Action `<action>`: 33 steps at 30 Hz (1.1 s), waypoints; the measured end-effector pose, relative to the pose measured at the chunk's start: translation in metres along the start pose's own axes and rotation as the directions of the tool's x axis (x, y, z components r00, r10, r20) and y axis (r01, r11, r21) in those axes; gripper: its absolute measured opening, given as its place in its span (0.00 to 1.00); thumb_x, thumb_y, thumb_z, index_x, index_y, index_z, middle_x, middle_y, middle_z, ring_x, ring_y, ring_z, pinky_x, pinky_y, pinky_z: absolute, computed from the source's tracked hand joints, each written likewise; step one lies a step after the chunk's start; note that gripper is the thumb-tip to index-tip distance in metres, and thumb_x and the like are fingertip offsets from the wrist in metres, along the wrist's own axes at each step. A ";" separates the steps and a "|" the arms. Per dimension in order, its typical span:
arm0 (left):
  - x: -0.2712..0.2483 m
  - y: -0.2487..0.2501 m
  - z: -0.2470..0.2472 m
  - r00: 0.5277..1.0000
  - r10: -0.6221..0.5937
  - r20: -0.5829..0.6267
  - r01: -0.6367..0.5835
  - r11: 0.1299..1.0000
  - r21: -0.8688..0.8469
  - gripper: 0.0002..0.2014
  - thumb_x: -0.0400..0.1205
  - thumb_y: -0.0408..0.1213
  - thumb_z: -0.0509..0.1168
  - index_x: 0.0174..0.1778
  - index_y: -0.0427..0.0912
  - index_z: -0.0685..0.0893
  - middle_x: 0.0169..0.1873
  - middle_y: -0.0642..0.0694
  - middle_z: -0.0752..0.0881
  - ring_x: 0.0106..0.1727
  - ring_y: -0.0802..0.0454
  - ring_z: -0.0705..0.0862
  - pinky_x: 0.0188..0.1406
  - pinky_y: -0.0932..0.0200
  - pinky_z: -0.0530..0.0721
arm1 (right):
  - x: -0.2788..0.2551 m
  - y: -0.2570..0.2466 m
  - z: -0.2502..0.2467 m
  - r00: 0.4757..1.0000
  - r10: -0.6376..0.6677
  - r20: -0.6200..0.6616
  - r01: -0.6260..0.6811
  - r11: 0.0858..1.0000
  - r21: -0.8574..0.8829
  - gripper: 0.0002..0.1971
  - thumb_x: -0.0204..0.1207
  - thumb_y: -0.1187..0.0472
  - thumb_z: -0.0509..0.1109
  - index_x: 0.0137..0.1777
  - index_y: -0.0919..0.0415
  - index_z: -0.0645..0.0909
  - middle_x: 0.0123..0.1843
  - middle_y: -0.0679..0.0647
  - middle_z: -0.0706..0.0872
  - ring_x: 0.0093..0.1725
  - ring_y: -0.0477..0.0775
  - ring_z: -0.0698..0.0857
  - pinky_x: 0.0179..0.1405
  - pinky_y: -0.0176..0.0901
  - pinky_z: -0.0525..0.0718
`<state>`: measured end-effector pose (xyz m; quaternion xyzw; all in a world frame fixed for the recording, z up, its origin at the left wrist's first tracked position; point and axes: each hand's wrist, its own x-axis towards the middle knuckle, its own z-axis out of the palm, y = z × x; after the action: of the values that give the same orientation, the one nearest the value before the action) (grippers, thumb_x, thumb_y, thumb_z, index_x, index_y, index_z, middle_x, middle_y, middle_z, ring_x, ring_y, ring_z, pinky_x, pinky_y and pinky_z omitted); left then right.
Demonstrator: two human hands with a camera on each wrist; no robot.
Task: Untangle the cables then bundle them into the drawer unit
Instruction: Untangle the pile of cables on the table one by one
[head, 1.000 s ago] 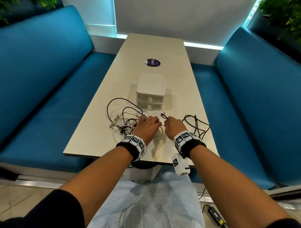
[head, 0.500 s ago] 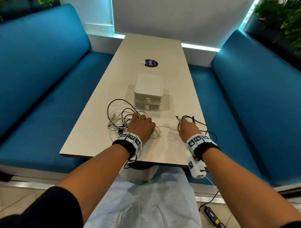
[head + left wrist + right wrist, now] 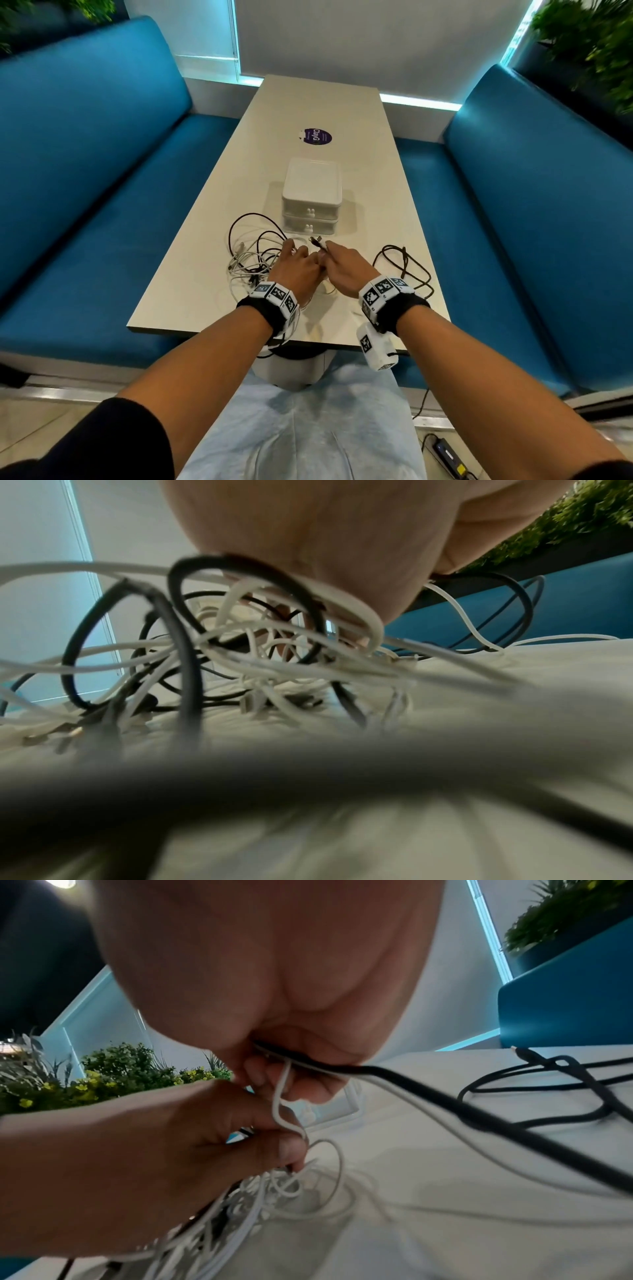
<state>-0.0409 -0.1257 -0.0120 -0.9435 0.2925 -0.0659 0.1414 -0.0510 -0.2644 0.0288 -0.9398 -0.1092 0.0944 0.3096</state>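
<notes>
A tangle of white and black cables (image 3: 253, 255) lies on the table in front of the white two-drawer unit (image 3: 311, 192), whose drawers are both closed. My left hand (image 3: 297, 253) rests on the tangle's right side, fingers curled, pinching a thin white cable (image 3: 279, 1110). Touching it on the right, my right hand (image 3: 324, 249) grips a black cable (image 3: 479, 1118) together with a white one, and their plug ends (image 3: 317, 241) stick out past the fingers. The left wrist view shows the tangle (image 3: 257, 656) close up beneath my palm.
Loose loops of the black cable (image 3: 406, 265) lie near the table's right edge. A purple sticker (image 3: 318, 136) sits beyond the drawer unit. Blue benches (image 3: 85, 178) flank the table on both sides. A power adapter (image 3: 448, 457) lies on the floor at lower right.
Half a second ago my right hand was out at the black cable loops on the right. It has come back to the centre beside my left hand, holding the cable ends.
</notes>
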 end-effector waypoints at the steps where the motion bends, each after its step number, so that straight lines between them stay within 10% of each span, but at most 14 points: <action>1: -0.001 0.000 0.000 1.000 -0.006 -0.007 0.006 1.000 -0.006 0.14 0.82 0.36 0.60 0.63 0.47 0.81 0.56 0.48 0.82 0.59 0.43 0.80 0.74 0.35 0.63 | 0.000 -0.002 0.000 1.000 -0.007 0.005 0.007 1.000 0.023 0.12 0.87 0.56 0.54 0.53 0.64 0.75 0.50 0.65 0.86 0.49 0.65 0.83 0.51 0.53 0.79; 13: -0.002 -0.002 0.000 0.987 -0.045 0.155 0.050 0.998 -0.034 0.16 0.85 0.39 0.52 0.63 0.49 0.81 0.59 0.50 0.86 0.66 0.48 0.80 0.80 0.39 0.51 | -0.008 -0.027 0.000 0.992 -0.046 0.121 0.022 0.980 0.197 0.15 0.84 0.55 0.59 0.35 0.55 0.77 0.30 0.48 0.78 0.33 0.51 0.77 0.44 0.49 0.74; 23: -0.001 0.001 0.002 0.989 -0.056 0.139 0.065 0.996 -0.060 0.30 0.79 0.34 0.64 0.79 0.52 0.69 0.77 0.47 0.71 0.79 0.46 0.66 0.80 0.34 0.51 | -0.007 -0.030 -0.004 0.992 -0.063 -0.105 0.094 0.942 0.322 0.16 0.83 0.59 0.61 0.32 0.50 0.76 0.32 0.49 0.83 0.35 0.51 0.80 0.40 0.46 0.78; 27: -0.007 -0.002 -0.005 0.988 -0.052 0.144 0.060 0.997 -0.048 0.17 0.81 0.32 0.59 0.65 0.46 0.79 0.62 0.48 0.83 0.71 0.47 0.76 0.81 0.38 0.51 | -0.007 -0.021 0.003 0.989 -0.146 0.030 0.146 0.989 -0.016 0.13 0.86 0.55 0.57 0.43 0.58 0.77 0.41 0.59 0.85 0.41 0.59 0.82 0.42 0.49 0.77; 33: -0.011 -0.006 0.005 0.999 -0.012 0.042 0.015 0.998 -0.061 0.10 0.84 0.38 0.62 0.57 0.52 0.84 0.54 0.51 0.86 0.62 0.44 0.80 0.72 0.35 0.60 | -0.016 0.030 -0.009 0.996 -0.088 0.009 0.077 0.820 -0.566 0.15 0.86 0.55 0.52 0.58 0.63 0.76 0.47 0.65 0.85 0.46 0.70 0.85 0.36 0.51 0.75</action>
<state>-0.0456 -0.1140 -0.0152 -0.9505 0.2848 -0.0380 0.1179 -0.0593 -0.2973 0.0200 -0.9845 -0.1701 0.0360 0.0218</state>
